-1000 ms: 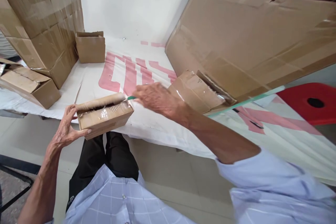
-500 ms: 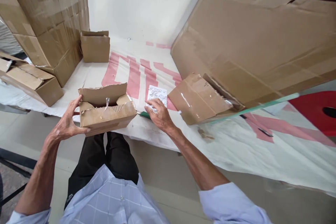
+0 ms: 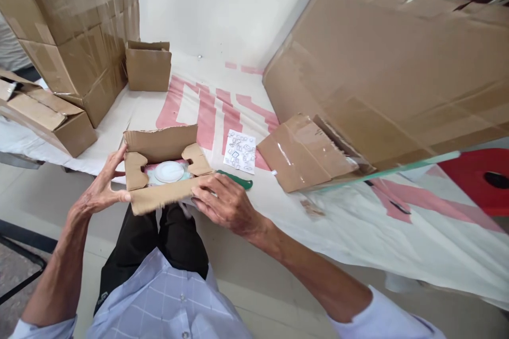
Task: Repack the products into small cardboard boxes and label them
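A small cardboard box point(image 3: 161, 137) sits at the table's front edge with its flaps spread. Inside it shows a round white, disc-like item point(image 3: 169, 171) on a colourful surface. My left hand point(image 3: 101, 185) grips the box's left side, thumb at the front and fingers behind. With bent fingers my right hand point(image 3: 226, 201) holds the front flap point(image 3: 163, 196) near its right end. Just beyond that hand lies a green-handled tool point(image 3: 238, 179), partly hidden. A white sheet with small drawings point(image 3: 239, 152) rests flat behind it.
Large taped cartons point(image 3: 79, 26) stand at the left, with an opened box point(image 3: 51, 116) before them. A small carton point(image 3: 148, 66) stands at the back. To the right, another box point(image 3: 306, 153) leans by a big cardboard panel point(image 3: 382, 63). A red object point(image 3: 477, 175) is far right.
My right hand has moved left from the paper sheet to the box's front flap. That flap now folds outward, exposing the round white item. The green handle and the sheet are more visible.
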A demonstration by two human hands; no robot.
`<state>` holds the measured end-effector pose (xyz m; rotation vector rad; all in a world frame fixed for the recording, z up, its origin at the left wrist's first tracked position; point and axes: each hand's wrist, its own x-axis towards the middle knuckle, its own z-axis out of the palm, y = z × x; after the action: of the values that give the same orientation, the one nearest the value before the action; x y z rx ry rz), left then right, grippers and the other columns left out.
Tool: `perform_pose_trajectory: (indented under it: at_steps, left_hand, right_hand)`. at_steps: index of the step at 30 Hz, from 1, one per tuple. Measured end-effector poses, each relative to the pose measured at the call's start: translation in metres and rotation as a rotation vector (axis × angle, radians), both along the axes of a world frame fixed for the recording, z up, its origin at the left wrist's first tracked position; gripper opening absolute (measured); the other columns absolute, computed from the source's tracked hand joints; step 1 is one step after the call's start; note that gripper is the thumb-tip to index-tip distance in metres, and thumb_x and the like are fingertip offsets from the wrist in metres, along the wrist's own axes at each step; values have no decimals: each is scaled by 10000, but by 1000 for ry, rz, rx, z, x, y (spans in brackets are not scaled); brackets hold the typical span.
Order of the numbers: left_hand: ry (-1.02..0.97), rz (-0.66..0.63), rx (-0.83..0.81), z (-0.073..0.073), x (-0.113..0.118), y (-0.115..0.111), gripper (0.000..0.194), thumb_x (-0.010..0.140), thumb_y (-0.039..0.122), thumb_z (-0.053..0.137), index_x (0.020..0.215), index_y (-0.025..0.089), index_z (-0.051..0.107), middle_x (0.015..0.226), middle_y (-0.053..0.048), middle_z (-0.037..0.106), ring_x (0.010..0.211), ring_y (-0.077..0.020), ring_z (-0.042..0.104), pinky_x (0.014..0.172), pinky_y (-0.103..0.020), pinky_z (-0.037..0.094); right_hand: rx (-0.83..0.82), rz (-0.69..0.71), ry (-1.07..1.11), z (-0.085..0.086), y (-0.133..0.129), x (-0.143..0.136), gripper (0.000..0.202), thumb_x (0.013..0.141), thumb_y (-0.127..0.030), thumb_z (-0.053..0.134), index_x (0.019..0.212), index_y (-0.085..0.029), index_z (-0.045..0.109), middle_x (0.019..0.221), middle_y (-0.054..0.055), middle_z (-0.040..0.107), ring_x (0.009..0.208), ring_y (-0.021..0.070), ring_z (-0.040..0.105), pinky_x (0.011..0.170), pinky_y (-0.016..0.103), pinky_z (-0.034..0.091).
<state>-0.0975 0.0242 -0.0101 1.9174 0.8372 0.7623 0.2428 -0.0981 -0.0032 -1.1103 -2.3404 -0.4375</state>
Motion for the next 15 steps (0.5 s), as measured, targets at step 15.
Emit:
perform_pose_trajectory:
  at_steps: [15]
  left_hand:
    - [51,-11,31,10,0,-14,1376,576,866,893,1727,384,313,1813,-159,212,1641,-527,276,1201,-619,511]
  right_hand:
    - [232,164,228,-2,21,-36,127,1019,-122,671,1042,-225,740,924,36,727,828,172,612,739,311,497]
